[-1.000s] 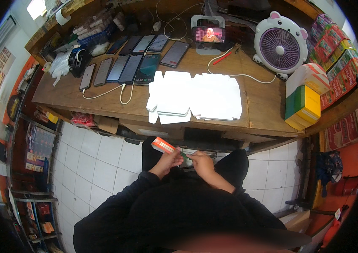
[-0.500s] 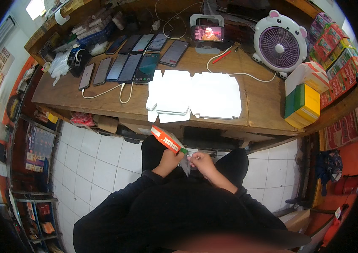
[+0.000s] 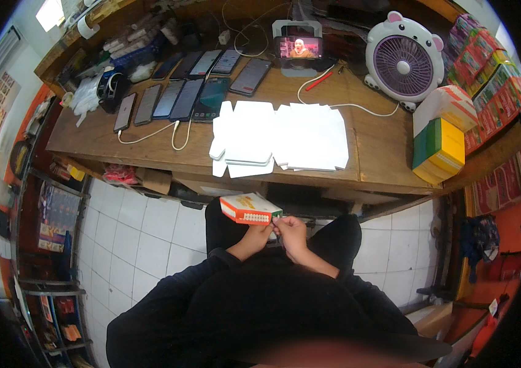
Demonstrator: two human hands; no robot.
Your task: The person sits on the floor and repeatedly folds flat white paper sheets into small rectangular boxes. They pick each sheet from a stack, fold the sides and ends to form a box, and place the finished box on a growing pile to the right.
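Note:
Above my lap, my left hand (image 3: pixel 252 240) is closed on the lower side of an orange, white and green carton (image 3: pixel 251 211). My right hand (image 3: pixel 292 234) pinches at the carton's green end, its thumb and fingertips pressed together against the corner. The carton lies tilted, with its orange side toward my left. On the desk just beyond it rests a stack of flat white die-cut card blanks (image 3: pixel 312 138), their flaps spread outward. What my right fingertips grip at the corner is too small to make out fully.
Several phones (image 3: pixel 187 98) lie on the wooden desk (image 3: pixel 150 147), some with white cables. A lit phone (image 3: pixel 299 48) stands at the back. To the right are a bear-shaped fan (image 3: pixel 402 64) and a yellow-green box (image 3: pixel 439 150). Shelves (image 3: pixel 58 306) stand at far left.
The carton has swung from steeply tilted to nearly level, so more of its top face shows. Both hands have turned with it and remain close together.

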